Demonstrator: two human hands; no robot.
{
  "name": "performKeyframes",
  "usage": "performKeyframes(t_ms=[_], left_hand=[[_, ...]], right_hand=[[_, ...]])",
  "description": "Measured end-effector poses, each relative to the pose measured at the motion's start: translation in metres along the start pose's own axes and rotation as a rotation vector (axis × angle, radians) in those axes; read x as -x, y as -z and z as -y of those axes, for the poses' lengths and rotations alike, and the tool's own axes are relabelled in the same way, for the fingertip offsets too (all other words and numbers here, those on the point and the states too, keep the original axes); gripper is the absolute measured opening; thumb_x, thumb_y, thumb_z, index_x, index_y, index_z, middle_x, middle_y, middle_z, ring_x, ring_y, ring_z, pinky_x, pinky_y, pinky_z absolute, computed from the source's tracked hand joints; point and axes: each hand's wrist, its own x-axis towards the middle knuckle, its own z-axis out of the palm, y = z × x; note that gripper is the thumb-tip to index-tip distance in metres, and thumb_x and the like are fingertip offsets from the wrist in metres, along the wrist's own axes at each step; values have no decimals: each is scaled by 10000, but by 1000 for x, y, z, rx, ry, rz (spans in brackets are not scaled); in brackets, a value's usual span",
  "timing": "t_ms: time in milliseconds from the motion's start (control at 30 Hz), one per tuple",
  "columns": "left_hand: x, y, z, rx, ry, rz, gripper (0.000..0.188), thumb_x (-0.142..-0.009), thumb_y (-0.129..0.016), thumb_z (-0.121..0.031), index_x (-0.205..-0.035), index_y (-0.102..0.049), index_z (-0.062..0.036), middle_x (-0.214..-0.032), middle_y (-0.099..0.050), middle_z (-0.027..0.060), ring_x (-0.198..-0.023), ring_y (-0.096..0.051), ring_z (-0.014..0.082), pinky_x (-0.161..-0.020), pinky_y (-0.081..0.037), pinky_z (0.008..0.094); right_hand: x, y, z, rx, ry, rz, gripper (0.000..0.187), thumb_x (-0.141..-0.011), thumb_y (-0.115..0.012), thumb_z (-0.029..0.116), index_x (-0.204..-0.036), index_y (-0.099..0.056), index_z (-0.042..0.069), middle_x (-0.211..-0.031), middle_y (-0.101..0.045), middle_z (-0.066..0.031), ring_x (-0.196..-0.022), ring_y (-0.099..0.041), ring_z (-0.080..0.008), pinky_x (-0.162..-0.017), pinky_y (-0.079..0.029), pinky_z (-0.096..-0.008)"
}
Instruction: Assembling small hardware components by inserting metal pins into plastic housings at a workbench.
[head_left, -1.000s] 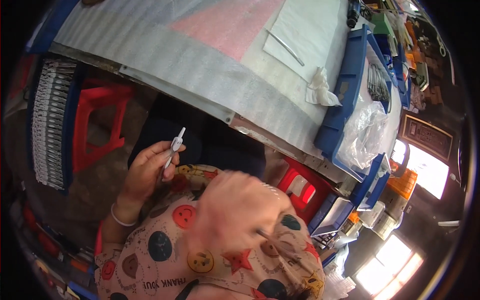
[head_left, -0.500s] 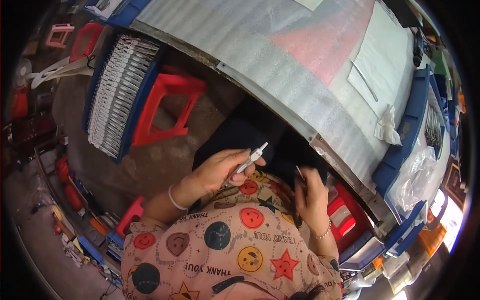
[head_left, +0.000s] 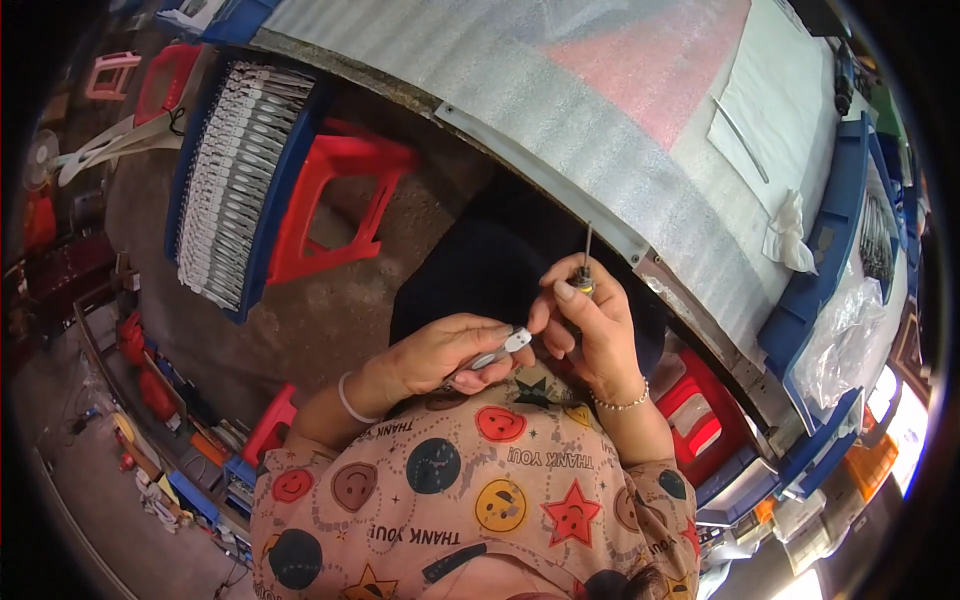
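from my seat the largest thing is the workbench (head_left: 560, 110), its top covered in ribbed white foam sheet, with a pink foam sheet (head_left: 660, 60) lying over its far part. to the left a blue crate (head_left: 285, 190) rests against a red plastic stool (head_left: 340, 190); the crate is packed with rows of slim white-and-grey parts (head_left: 230, 180) standing side by side. along the bench's right end i see blue trays (head_left: 830, 250); one holds a crumpled clear plastic bag (head_left: 845, 330), and another farther back holds dark small parts i cannot make out. a crumpled white cloth (head_left: 788, 232) lies on the foam just beside the blue trays, and a thin metal rod (head_left: 740, 140) lies on a white sheet beyond it.

low in the centre, the left hand (head_left: 445, 350) is curled around a small white-tipped part (head_left: 500, 350), fingers closed on it. the right hand (head_left: 590, 320) pinches a small screwdriver (head_left: 585, 265) between thumb and fingertips, shaft pointing up toward the bench edge. the two hands are touching over the dark lap, just under the bench rim.
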Motion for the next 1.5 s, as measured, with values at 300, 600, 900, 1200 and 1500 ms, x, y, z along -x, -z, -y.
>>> performKeyframes(t_ms=[300, 600, 900, 1200, 1500], left_hand=[[-4, 1, 10, -96, -130, -85, 397, -1037, -406, -311, -1109, -563, 46, -687, -437, -23, -498, -317, 22, -432, -239, 152], [-34, 30, -2, -357, -215, -258, 274, -1016, -428, -147, -1189, -570, 10, -694, -514, -2, -514, -424, 34, -460, -330, 168], [-36, 27, -4, -434, -209, -295, 261, -1029, -429, -203, -1146, -589, -33, -669, -458, -40, -542, -381, 15, -468, -315, 164], [-40, 33, 2, -452, -232, -305, 234, -1027, -431, -183, -1123, -596, -48, -658, -424, -58, -555, -360, 15, -474, -294, 173], [-45, 29, 6, -608, -318, -396, 186, -1003, -457, -130, -1013, -573, 15, -621, -494, 17, -547, -466, 87, -496, -381, 260]], right_hand=[[9, -3, -9, 340, 83, -85, 106, -946, -536, 59, -1035, -531, 0, -758, -640, -63, -512, -464, -46, -470, -374, -186], [51, 10, 9, 1422, 299, -4, 526, -787, -671, 23, -1270, -463, 29, -1074, -609, -181, -800, -645, -333, -677, -529, -385], [39, 3, 9, 1501, 411, 85, 422, -767, -656, -29, -1176, -554, -5, -1131, -585, -206, -963, -616, -369, -777, -530, -391], [32, 0, 11, 1447, 474, 53, 397, -767, -653, -71, -1151, -569, -21, -1108, -592, -205, -957, -618, -369, -772, -530, -387], [26, 5, 8, 1398, 451, -2, 344, -810, -620, -55, -1149, -578, -16, -1037, -618, -198, -916, -635, -361, -750, -529, -377]])
